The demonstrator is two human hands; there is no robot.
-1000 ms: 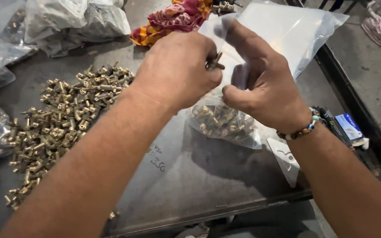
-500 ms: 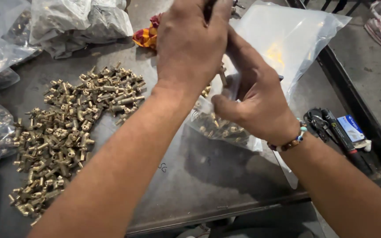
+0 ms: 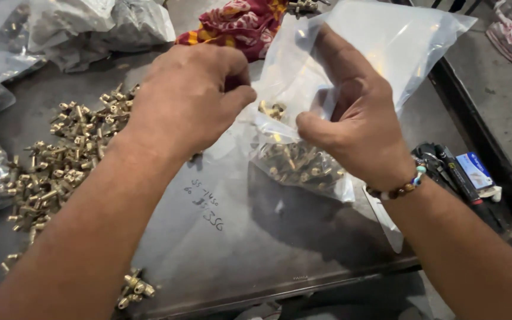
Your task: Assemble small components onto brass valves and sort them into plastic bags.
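Clear plastic bag (image 3: 386, 41) stands between my two hands, a little above the worktop (image 3: 256, 249). In its bottom I see a heap of small brass fittings (image 3: 297, 163), and a few more fittings sit higher, at the fold near my fingers. My left hand (image 3: 188, 98) is at 9 o'clock from the bag, fingers curled and closed, thumb tip pinching the bag's edge. My right hand (image 3: 357, 124) is at 3 o'clock, closed on the plastic, thumb pointing toward the left hand and the fingers raised behind the film. Both forearms come up from the lower edge and meet over the middle of the worktop. My right wrist carries a bead bracelet (image 3: 398, 186).

At 9 o'clock from the hands a loose pile of brass fittings (image 3: 60, 160) lies spread on the worktop. At 11 o'clock lie other plastic bags (image 3: 90, 24), crumpled; what they hold I cannot tell. At 12 o'clock lies a red patterned cloth (image 3: 238, 24).
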